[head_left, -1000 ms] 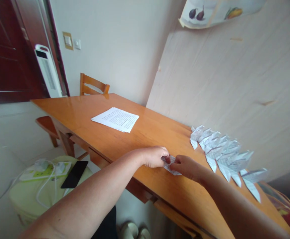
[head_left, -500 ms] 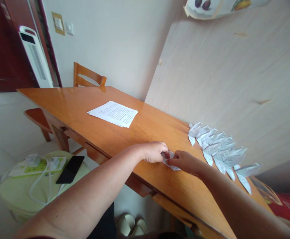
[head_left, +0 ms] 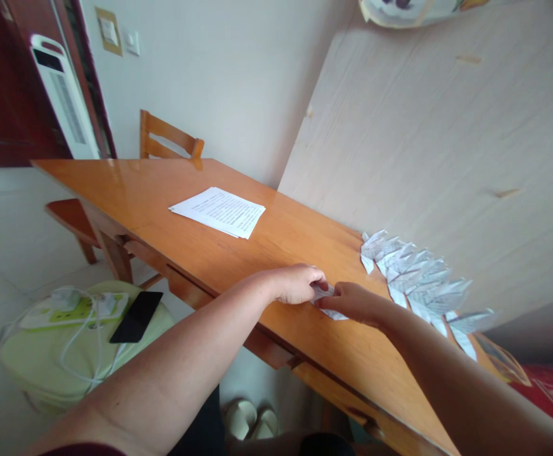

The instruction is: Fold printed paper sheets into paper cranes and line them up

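A small piece of folded printed paper (head_left: 332, 311) lies on the wooden table (head_left: 276, 253) near its front edge. My left hand (head_left: 299, 284) has its fingers curled onto the paper's left side. From the right, my right hand (head_left: 352, 303) pinches the same paper, thumb and fingers close to those of the left. The hands cover much of the paper, so its full shape is hidden. Several folded paper pieces (head_left: 419, 278) with pointed tips stand in a row along the table's right side.
A stack of printed sheets (head_left: 222, 212) lies farther back on the table. At the lower left, a round stool (head_left: 14, 373) carries a power strip (head_left: 74, 311) and a black phone (head_left: 136, 316). A wooden chair (head_left: 169, 136) stands behind the table; slippers (head_left: 241, 418) are on the floor.
The view has shifted slightly. Both hands stay on the folded paper, with only a small movement of the fingers; a bit more of its lower edge shows.
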`<action>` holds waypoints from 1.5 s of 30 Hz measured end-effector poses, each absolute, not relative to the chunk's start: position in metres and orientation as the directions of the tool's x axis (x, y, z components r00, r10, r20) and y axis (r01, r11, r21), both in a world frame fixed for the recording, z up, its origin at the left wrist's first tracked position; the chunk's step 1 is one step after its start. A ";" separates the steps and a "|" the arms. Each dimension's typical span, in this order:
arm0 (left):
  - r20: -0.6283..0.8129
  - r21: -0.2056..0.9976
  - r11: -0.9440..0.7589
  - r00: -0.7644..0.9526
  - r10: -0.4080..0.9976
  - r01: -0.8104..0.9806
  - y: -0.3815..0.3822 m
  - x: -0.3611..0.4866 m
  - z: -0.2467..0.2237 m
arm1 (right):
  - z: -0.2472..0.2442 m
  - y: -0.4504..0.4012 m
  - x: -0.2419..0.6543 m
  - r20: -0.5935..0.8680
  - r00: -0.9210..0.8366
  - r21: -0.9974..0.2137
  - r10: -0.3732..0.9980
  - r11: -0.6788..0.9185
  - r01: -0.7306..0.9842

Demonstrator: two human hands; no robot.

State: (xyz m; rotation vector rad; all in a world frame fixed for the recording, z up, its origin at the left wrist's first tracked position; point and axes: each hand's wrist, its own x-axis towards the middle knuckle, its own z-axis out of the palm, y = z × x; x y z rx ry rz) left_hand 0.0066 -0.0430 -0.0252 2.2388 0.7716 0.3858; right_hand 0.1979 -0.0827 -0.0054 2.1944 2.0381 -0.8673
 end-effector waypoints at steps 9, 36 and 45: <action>0.061 0.720 -0.556 0.761 0.646 0.414 -0.043 0.011 -0.030 | 0.003 -0.083 0.202 -0.473 -0.043 -0.420 0.880 -0.182 0.889; 0.180 0.611 -0.663 0.740 0.648 0.432 -0.049 0.016 -0.036 | -0.012 -0.076 0.231 -0.397 -0.230 -0.445 0.888 0.033 0.895; 0.199 0.590 -0.694 0.759 0.619 0.412 -0.048 0.015 -0.039 | -0.009 -0.078 0.236 -0.407 -0.252 -0.487 0.878 0.025 0.873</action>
